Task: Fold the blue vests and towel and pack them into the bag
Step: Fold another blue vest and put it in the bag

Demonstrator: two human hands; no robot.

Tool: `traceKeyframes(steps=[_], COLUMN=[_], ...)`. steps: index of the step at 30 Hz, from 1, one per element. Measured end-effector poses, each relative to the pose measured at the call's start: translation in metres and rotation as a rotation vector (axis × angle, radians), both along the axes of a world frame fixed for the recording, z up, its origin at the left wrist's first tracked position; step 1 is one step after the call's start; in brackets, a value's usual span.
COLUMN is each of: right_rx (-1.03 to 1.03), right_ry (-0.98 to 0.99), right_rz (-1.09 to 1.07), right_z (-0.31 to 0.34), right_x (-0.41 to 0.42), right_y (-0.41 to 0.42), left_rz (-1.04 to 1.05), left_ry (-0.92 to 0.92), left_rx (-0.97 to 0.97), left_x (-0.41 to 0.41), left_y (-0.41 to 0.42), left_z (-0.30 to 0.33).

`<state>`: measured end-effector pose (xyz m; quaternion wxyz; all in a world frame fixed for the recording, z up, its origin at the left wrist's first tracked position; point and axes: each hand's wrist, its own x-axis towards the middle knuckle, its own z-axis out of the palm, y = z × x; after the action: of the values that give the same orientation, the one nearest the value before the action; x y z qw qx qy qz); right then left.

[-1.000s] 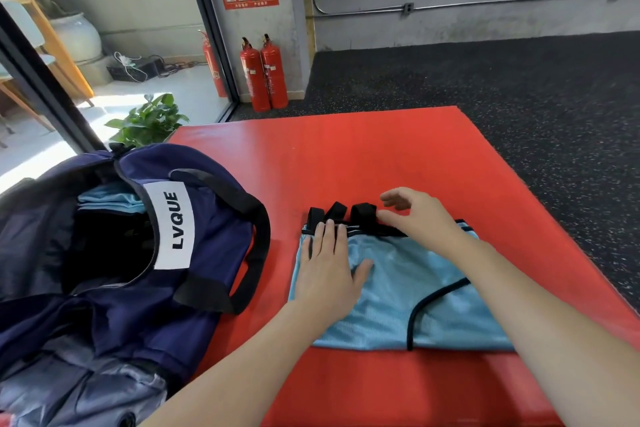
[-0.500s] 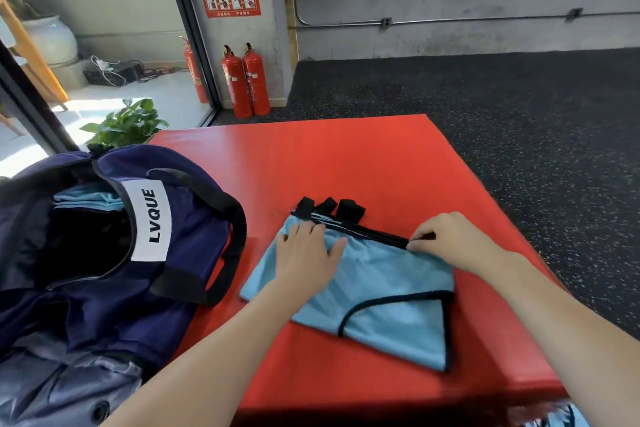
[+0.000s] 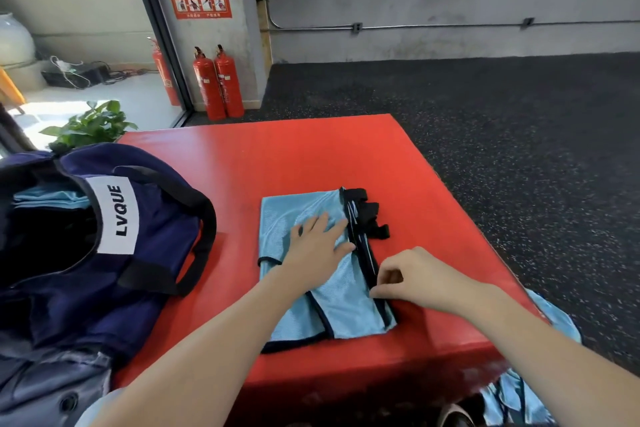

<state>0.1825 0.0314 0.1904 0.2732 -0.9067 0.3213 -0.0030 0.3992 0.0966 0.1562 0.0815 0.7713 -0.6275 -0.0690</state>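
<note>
In the head view, a light blue vest lies flat on the red bench, a little right of the middle of the frame. Its black straps stick out on the right side of the fold.

The left hand lies flat on the vest with straight, spread fingers. It presses the cloth down and holds nothing. The right hand is just right of it, in the lower middle of the frame. Its fingers are curled and seem to pinch the dark edge of the vest.

The dark blue bag sits open on the left of the frame, apart from the vest. Some light blue cloth already shows inside it. More blue cloth hangs below the bench edge at the lower right.

I think the step now is folding this vest smaller. To do it well, the flat hand should keep the cloth from sliding. The pinching hand should lift the edge and lay it straight over, so the sides line up. The straps should be tucked in, so they do not hang out. Then the fold should be pressed smooth before it goes in the bag.
</note>
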Motion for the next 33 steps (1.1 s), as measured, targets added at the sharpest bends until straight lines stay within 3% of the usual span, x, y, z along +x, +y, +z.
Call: traceKeyframes(steps=[8,15,21,30,33], right_rx=[-0.186,-0.234,-0.111,-0.184,-0.044], right_ry=[-0.163,-0.059,-0.066,-0.236,-0.341], right_rz=[0.163,0.17,0.142,0.108,-0.014], right_z=[-0.005,-0.017,-0.027,-0.023,-0.004], right_x=[-0.02,-0.03,-0.042,-0.061,-0.061], right_y=[0.03,0.065,0.089,0.11,0.116], left_rz=[-0.069,-0.098,-0.083,-0.03,0.042], left_ry=[0.085,0.175,0.273,0.316,0.377], left_rx=[-0.102,-0.185,-0.182,-0.373,-0.447], left_x=[0.015,0.018,0.001,-0.009,-0.014], left_y=[0.092,0.186,0.216,0.238,0.241], left_z=[0.009,-0.008,-0.014,-0.003,0.01])
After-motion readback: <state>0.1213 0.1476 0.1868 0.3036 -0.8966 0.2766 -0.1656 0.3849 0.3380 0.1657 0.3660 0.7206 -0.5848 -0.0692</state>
